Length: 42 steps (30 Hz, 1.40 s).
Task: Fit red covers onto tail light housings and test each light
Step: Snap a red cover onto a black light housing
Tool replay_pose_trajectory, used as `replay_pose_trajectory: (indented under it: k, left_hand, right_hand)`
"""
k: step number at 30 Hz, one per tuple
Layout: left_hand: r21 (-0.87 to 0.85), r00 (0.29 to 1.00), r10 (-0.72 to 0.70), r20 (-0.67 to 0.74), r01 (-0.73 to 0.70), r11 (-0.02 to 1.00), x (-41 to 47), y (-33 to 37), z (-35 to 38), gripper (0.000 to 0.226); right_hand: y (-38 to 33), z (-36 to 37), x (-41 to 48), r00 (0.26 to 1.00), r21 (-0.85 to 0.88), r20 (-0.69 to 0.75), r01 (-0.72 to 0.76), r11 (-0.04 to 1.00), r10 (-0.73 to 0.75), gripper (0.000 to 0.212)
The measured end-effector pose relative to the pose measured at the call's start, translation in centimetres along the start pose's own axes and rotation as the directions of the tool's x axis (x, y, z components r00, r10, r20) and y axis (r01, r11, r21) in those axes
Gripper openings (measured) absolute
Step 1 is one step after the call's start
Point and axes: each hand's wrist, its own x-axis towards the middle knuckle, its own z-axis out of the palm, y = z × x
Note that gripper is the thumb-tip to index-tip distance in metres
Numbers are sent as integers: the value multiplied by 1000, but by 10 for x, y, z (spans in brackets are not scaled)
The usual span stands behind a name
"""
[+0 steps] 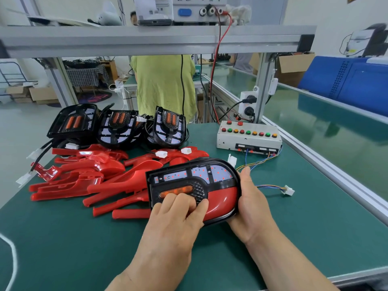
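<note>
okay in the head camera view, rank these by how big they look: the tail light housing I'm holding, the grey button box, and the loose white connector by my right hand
1. Tail light housing, though it sits nearest the camera, which inflates it.
2. Grey button box, farther back, so its true size against the housing is unsure.
3. White connector, clearly smallest.

Open green bench mat (69,244) lies front-left and right; loose glossy red plastic covers (88,181) and black tail light housings (117,127) block the left rear, grey push-button test box (248,136) the right rear.
</note>
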Motion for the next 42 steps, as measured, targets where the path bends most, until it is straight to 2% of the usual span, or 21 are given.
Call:
replay_pose_trajectory:
  k: [3,6,9,14,17,22,30,42]
  left_hand:
    - [21,1000,-16,0,16,1000,-2,7,2,57]
    - [26,1000,-17,-11,17,1000,2,10,1,45]
    - [7,999,-30,45,30,1000,7,7,-6,61]
    - [-45,1000,3,8,-3,999,10,2,-13,56]
    - [-62,1000,-31,-2,31,998,12,1,-14,58]
    - [-64,998,-57,28,58,996,10,2,-6,58]
    - [-77,998,-48,49,52,996,12,-1,-11,57]
    - [-103,996,-59,70,66,993,14,6,-6,57]
  right_hand:
    - [0,0,0,1000,-13,1,-1,1000,1,63]
    - [-2,1,-3,997,-22,79,23,999,-21,72]
    - [0,0,-5,986,-42,146,91,995,-84,68]
    - [-4,0,-2,992,-12,75,105,994,-104,61]
    - [-2,-2,-2,998,29,42,43,999,-44,68]
    - [0,-2,-3,999,85,6,34,996,-35,61]
    - [-2,1,-5,999,67,50,17,998,-21,60]
    - [-2,2,-6,1000,79,3,13,997,-13,60]
